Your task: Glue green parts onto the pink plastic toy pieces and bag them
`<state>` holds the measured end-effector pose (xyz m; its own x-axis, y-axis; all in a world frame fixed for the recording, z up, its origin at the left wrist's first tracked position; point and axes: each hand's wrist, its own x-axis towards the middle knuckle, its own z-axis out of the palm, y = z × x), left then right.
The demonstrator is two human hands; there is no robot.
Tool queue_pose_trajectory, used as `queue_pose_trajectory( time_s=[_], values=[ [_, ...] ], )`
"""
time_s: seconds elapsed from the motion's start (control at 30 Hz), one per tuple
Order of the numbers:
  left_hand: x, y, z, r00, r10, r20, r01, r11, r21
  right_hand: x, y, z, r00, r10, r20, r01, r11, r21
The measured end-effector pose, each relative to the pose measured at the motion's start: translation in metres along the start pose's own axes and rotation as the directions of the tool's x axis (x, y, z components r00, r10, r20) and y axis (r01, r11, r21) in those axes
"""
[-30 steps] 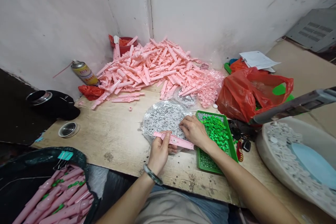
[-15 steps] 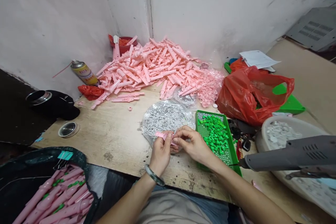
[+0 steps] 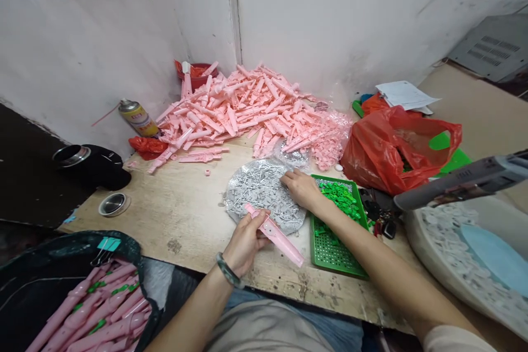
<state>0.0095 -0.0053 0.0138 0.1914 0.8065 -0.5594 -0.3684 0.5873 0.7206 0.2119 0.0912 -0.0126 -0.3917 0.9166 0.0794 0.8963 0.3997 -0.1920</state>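
My left hand (image 3: 246,236) grips a long pink plastic part (image 3: 275,234) near the table's front edge, the part slanting down to the right. My right hand (image 3: 300,188) reaches forward with fingers curled, fingertips pressed into a pile of small grey metal pieces on a clear plastic bag (image 3: 259,190). What the fingertips pinch is too small to see. A green perforated tray (image 3: 330,247) with small green parts lies just right of my right wrist.
A big heap of pink parts (image 3: 243,107) fills the back corner. A spray can (image 3: 138,118), a red bag (image 3: 396,146), a white basin of white pieces (image 3: 454,253), a grey power tool (image 3: 462,181) and a dark bag of assembled pink parts (image 3: 94,302) surround the work area.
My right hand left the pink part and reached forward to the grey metal pile. My left hand keeps the pink part, now tilted. The grey tool rose at the right.
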Motion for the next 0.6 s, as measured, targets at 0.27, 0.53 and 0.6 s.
queue_pose_trajectory(
  time_s=[0.27, 0.53, 0.6],
  values=[
    [-0.004, 0.001, -0.002, 0.985, -0.085, 0.147, 0.097, 0.992, -0.079, -0.002, 0.001, 0.004, 0.998, -0.060, 0.020, 0.061, 0.995, -0.074],
    [0.001, -0.004, 0.000, 0.990, -0.003, 0.139, -0.012, 0.994, 0.107, -0.039, -0.034, -0.022, 0.914, -0.388, -0.121, 0.406, 0.873, 0.270],
    [0.001, -0.005, 0.001, 0.987, 0.018, 0.157, -0.037, 0.993, 0.114, -0.049, -0.043, -0.026, 0.885, -0.446, -0.136, 0.466, 0.843, 0.267]
  ],
)
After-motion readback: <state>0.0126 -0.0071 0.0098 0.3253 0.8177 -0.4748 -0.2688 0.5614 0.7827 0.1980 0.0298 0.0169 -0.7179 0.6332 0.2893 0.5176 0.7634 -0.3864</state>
